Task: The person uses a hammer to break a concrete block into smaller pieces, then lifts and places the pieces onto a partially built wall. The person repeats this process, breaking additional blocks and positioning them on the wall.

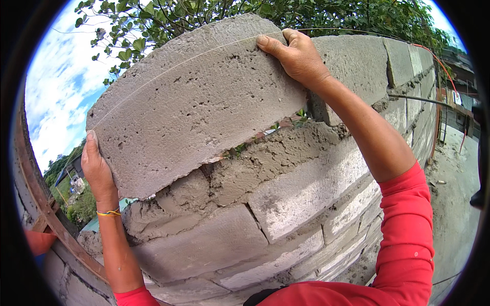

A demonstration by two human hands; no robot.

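A large grey concrete block (199, 102) with a pitted face is held over the wall's top course. My left hand (97, 166) grips its left end, thumb upright along the edge and the other fingers hidden. Its upper right corner is in my right hand (298, 58), thumb on the front face, fingers over the top. Wet mortar (275, 153) lies in a rough bed below. Leaves show through a gap between block and mortar on the right; whether they touch farther left I cannot tell. A thin string line (168, 76) crosses the block's face and passes by my right thumb.
A laid block (352, 66) stands right of the held one, with the block wall (301, 199) curving below. A dark metal bar (429, 100) juts out at right. A wooden post (48, 204) stands at left. Tree branches (337, 15) hang behind the wall.
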